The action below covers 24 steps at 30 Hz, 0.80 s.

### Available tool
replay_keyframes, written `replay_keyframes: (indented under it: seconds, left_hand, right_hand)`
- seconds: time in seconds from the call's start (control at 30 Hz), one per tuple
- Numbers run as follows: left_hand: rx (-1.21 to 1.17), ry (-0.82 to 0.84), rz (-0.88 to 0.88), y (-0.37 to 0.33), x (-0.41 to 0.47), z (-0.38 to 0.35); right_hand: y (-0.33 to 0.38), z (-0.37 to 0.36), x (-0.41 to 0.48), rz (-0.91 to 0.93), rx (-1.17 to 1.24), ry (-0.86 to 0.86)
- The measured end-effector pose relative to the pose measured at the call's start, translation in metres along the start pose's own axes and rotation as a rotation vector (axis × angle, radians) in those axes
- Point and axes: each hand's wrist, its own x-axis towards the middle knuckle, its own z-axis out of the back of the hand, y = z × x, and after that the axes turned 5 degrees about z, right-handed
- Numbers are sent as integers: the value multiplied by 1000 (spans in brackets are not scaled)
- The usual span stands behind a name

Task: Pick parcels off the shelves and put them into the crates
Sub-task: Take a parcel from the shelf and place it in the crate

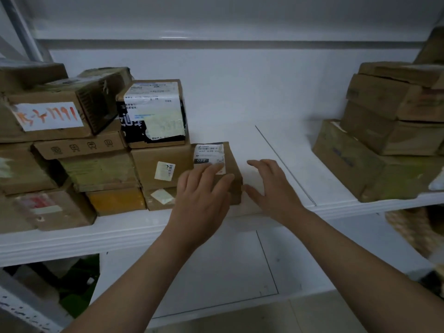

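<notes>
Head view: a small brown parcel (216,155) with a white label sits on the white shelf (228,131), just left of the frame's centre and touching the stack of boxes (96,145) that fills the left side. The left hand (204,193) lies flat on the parcel's top, its fingers (216,171) straight and reaching the label. That grip is open and closed round nothing. The right hand (271,186) is spread open just beside the parcel's right face. Its thumb (249,189) is at that face, though I cannot tell whether it touches. Another pile of cartons (384,140) stands well apart at the right edge.

This looks like the start of a pick: the hands are framing the parcel and it is not yet lifted. Next the right hand would need to close in on the free side and the left to curl over the top. Then the parcel must slide clear of the neighbouring boxes without disturbing the stack. No crate is clearly in view.
</notes>
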Motion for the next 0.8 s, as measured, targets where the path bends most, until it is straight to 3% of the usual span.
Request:
replay_keyframes:
  seconds: [0.63, 0.8]
  left_hand:
    - [-345, 59, -57, -235, 160, -59]
    - [-446, -54, 15, -269, 217, -58]
  right_hand:
    - [-142, 253, -60, -98, -305, -408]
    - [-162, 289, -49, -82, -255, -449]
